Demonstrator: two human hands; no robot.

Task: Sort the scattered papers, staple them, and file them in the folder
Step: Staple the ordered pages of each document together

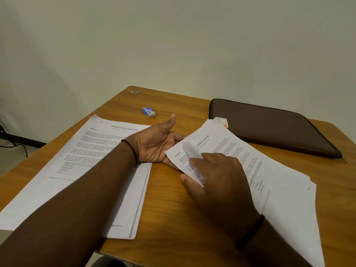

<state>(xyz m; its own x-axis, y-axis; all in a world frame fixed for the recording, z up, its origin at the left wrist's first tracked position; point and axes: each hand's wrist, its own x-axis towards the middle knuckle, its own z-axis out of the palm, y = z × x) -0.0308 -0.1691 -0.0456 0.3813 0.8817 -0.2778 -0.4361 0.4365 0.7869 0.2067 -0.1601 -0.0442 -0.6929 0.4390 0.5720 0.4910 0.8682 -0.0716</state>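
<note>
Wooden desk [169, 205] held a paper stack [100, 170] and brown folder [273, 128]. Left hand [154, 145] lay palm-up, relaxed, under loose sheets [269, 170]; right hand [217, 176] pinched their curled corner.

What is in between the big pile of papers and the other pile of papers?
In the head view, the left hand lies palm-up between the Financial Statement stack and the transcript stack, over bare wooden table.
</note>
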